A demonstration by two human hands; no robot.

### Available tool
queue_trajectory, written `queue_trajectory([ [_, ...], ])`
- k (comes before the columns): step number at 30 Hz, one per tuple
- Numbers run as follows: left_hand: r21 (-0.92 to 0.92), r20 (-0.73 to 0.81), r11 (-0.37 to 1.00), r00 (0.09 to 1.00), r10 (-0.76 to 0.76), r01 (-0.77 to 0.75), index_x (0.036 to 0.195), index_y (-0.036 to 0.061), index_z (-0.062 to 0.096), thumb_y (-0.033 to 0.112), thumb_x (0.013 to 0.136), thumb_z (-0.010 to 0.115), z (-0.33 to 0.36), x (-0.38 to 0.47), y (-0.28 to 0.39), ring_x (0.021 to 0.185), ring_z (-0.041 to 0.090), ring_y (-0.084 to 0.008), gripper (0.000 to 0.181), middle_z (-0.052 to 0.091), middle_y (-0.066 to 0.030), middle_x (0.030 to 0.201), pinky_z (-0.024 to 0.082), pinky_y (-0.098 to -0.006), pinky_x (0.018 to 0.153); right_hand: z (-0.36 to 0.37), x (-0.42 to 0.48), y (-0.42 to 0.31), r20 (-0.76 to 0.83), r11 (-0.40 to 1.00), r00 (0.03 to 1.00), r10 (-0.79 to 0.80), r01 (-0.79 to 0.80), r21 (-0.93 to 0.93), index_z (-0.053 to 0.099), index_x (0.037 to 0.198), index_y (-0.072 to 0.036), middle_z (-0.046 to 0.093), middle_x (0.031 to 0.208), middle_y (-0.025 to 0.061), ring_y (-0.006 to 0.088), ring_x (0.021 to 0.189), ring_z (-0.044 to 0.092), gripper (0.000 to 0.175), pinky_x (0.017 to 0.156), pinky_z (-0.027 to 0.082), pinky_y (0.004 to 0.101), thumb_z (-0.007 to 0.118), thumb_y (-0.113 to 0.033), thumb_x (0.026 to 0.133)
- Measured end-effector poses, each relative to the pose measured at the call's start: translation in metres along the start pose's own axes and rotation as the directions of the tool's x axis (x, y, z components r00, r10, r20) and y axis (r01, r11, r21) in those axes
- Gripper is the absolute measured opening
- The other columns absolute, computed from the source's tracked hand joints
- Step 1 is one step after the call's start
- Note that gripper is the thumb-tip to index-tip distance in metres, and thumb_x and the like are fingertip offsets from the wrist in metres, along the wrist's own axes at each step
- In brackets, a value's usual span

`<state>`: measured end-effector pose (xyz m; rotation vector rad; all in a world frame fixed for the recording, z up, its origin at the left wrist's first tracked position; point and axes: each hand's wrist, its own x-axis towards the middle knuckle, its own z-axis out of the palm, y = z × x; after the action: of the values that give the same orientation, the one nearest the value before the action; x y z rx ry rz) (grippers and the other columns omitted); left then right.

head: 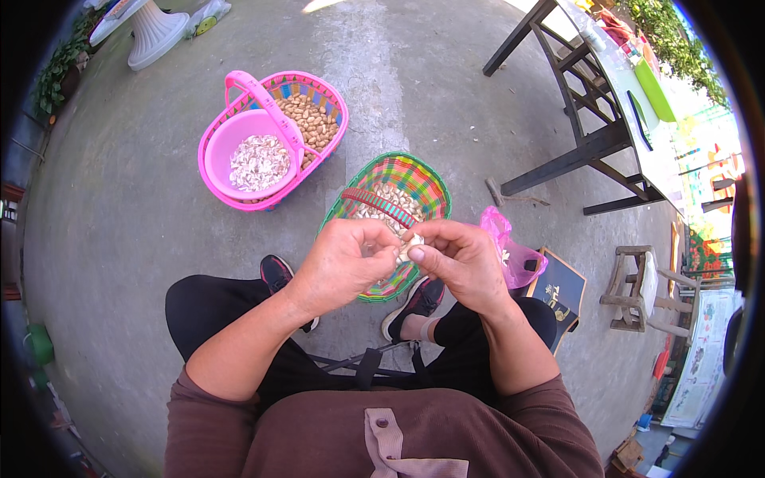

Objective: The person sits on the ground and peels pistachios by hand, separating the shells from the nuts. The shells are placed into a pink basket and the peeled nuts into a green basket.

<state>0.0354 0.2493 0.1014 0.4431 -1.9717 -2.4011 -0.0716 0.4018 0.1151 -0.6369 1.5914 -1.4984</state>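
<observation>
My left hand [349, 263] and my right hand [463, 257] meet in front of me, fingertips pinched around a small whitish piece [412, 246] that looks like a shell or pod. Its exact kind is partly hidden by my fingers. Just beneath them is a green-rimmed woven plastic basket [439, 179] with a red and green handle [379, 203]. Many pale, shell-like pieces [397, 194] lie inside it. My hands cover part of this basket's near half.
A pink basket [343, 113] holds unshelled peanuts [311, 119] and a pink bowl [218, 170] of small white-and-purple pieces [260, 164]. On my right are a pink plastic bag [523, 263], a dark box [559, 287], a wooden stool [627, 293] and a dark-legged table [568, 152].
</observation>
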Motion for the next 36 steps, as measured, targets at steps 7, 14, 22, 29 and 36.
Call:
queue_trajectory([
  [7,-0.145,-0.001,0.988,0.998,-0.059,0.058,0.081,0.0009,0.056,0.004,0.085,0.053,0.002,0.000,0.001,0.047,0.044,-0.0032,0.006,0.054,-0.0006,0.061,0.033,-0.0179,0.042,-0.001,0.002,-0.002,0.042,0.995,0.999,0.016,-0.020,0.102,0.059,0.107,0.000,0.062,0.082,0.0009,0.0057,0.072,0.055,0.023,0.064,0.046,0.0200,0.060,-0.010,0.087],
  [14,-0.208,0.022,0.978,0.999,-0.024,0.028,0.082,0.0016,0.055,0.002,0.085,0.049,0.002,0.000,0.001,0.047,0.044,-0.0043,0.006,0.055,-0.0025,0.063,0.032,-0.0179,0.042,-0.003,0.007,0.009,0.126,0.914,0.992,0.016,-0.066,0.400,0.054,0.108,-0.002,0.061,0.089,0.0056,0.0105,0.073,0.059,0.023,0.064,0.048,0.0230,0.059,-0.008,0.087],
  [22,-0.515,0.133,0.854,0.991,-0.001,0.070,0.080,0.0029,0.051,0.007,0.082,0.045,-0.007,0.002,-0.005,0.046,0.044,-0.0073,0.008,0.056,-0.0054,0.065,0.030,-0.0179,0.039,-0.002,0.008,0.007,0.295,0.751,0.955,0.018,-0.207,0.626,0.051,0.099,-0.003,0.058,0.085,0.0063,0.0139,0.075,0.057,0.014,0.064,0.046,0.0252,0.056,-0.009,0.088],
  [29,-0.562,0.152,0.821,0.988,-0.017,0.100,0.078,0.0029,0.050,0.007,0.080,0.044,-0.009,0.003,-0.004,0.046,0.044,-0.0080,0.008,0.056,-0.0069,0.066,0.027,-0.0177,0.036,-0.003,0.007,0.008,0.254,0.769,0.967,0.027,-0.182,0.613,0.053,0.097,-0.002,0.057,0.082,0.0058,0.0119,0.071,0.054,0.011,0.062,0.043,0.0243,0.054,-0.008,0.088],
  [36,-0.220,0.015,0.976,1.000,0.009,-0.006,0.085,0.0036,0.053,0.021,0.091,0.051,0.001,0.002,-0.006,0.050,0.046,-0.0041,0.018,0.055,-0.0016,0.068,0.032,-0.0164,0.042,-0.002,0.006,0.007,0.123,0.863,0.989,0.084,-0.134,0.488,0.054,0.096,-0.002,0.059,0.081,0.0052,0.0110,0.069,0.056,0.010,0.062,0.045,0.0242,0.055,-0.006,0.087],
])
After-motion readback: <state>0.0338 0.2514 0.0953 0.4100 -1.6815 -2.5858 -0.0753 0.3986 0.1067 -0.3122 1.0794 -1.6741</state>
